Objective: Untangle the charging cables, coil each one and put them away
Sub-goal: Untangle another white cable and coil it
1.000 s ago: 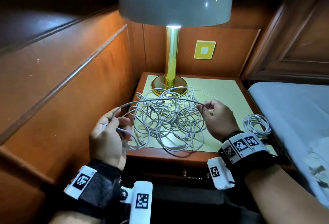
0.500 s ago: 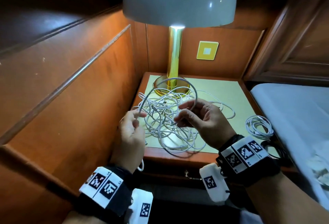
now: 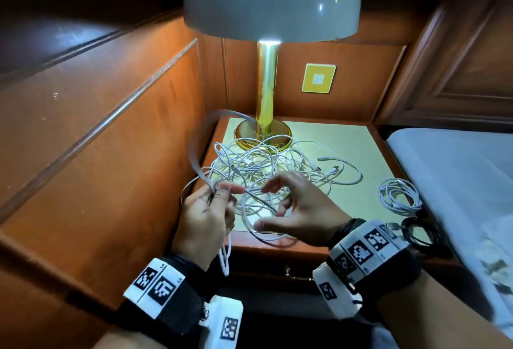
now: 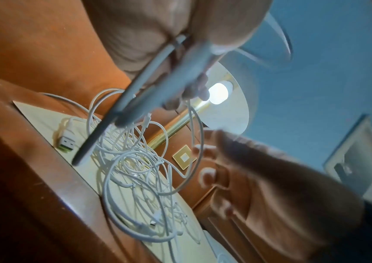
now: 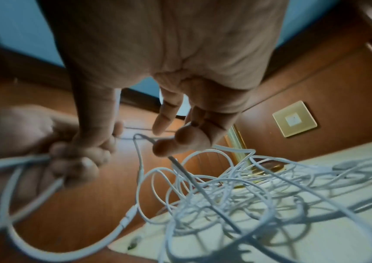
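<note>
— What do you have in the left hand [image 3: 204,218]?

— I grip a gathered white charging cable [image 3: 224,257], fingers curled round its loops; a blurred arc of it swings up toward the gold-stemmed table lamp [image 3: 267,93].

— And the right hand [image 3: 298,217]?

— Half a second ago it was pinching the strand to lay a loop. Now its fingers are spread and loose, one trailing length only brushing the fingertips [image 5: 181,137].

— So another turn is on?

— I judge so; I must regrip further along. The rest is still in the tangled white cable heap [image 3: 266,171] on the wooden bedside table [image 3: 280,248], with one coiled white cable [image 3: 399,196] and a coiled black cable [image 3: 419,235] set aside at its right edge.
</note>
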The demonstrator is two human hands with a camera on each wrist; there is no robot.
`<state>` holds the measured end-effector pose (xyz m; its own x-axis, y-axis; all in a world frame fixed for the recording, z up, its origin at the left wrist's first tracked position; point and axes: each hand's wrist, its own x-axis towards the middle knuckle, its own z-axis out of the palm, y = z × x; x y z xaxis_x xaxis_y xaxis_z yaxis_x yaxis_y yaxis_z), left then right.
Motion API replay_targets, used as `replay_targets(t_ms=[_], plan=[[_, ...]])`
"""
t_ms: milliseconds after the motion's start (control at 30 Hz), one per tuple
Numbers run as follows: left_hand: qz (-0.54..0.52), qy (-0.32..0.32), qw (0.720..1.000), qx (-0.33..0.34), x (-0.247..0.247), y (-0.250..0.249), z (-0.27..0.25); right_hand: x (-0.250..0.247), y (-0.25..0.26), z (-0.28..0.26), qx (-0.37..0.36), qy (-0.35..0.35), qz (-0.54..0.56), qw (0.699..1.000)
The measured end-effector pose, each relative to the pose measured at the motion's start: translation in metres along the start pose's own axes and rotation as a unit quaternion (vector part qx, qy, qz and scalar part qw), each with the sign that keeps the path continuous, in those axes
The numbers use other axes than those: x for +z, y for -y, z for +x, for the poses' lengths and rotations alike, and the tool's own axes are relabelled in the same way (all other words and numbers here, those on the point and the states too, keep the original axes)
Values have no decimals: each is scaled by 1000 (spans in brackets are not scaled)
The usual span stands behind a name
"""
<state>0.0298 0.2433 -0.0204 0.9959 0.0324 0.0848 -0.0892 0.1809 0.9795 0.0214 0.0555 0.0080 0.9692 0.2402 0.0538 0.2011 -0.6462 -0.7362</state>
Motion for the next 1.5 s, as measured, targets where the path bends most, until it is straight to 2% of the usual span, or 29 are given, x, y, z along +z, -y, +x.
replay_targets(t_ms=[67,133,200,267,333,433,467,500,567,633,667,733,800,867,933,1033,1100,1200,1333,1400,1500], plan=[[-54,1,998,-24,2,-8,-3,6,-9,3,-7,8,-70,997],[-102,0,994,-49,1,-14,-4,10,-16,8,5,-26,-84,996],[-131,-1,989,-71,-2,-18,-5,10,-19,14,25,-54,-24,998],[-132,-6,988,-77,-5,-19,-5,5,-21,21,57,-101,111,987],[-128,-24,989,-73,-10,-20,-4,-3,-28,29,116,-187,234,947],[-134,-49,987,-75,-16,-23,-3,-21,-45,41,205,-323,396,835],[-144,-52,985,-77,-17,-25,-3,-24,-49,44,217,-343,433,805],[-155,-52,983,-78,-18,-27,-4,-25,-51,44,223,-347,450,792],[-180,-55,979,-80,-17,-30,-6,-25,-52,44,211,-328,436,811],[-211,-52,972,-85,-16,-33,-8,-22,-55,44,204,-304,378,850],[-230,-45,968,-87,-16,-35,-8,-21,-56,43,201,-289,313,882],[-258,-27,961,-92,-17,-37,-11,-20,-51,38,179,-231,100,951],[-275,-5,957,-88,-19,-39,-12,-15,-40,30,122,-174,-64,975],[-287,20,954,-85,-19,-41,-14,-8,-28,25,54,-144,-124,980],[-298,47,949,-85,-20,-41,-15,-3,-23,26,11,-128,-121,984],[-288,74,951,-83,-21,-40,-16,3,-27,29,-15,-123,-132,983],[-251,72,963,-71,-21,-37,-14,4,-34,33,-12,-152,-131,980],[-104,2,993,-46,-17,-26,-8,-1,-40,40,-6,-223,-75,972],[43,-65,996,-43,-13,-9,1,-10,-31,36,-3,-234,17,972],[53,-90,994,-40,-13,-6,3,-11,-30,35,-9,-236,43,971],[-9,-127,990,-53,-13,-11,5,-13,-34,35,-20,-246,34,968]])
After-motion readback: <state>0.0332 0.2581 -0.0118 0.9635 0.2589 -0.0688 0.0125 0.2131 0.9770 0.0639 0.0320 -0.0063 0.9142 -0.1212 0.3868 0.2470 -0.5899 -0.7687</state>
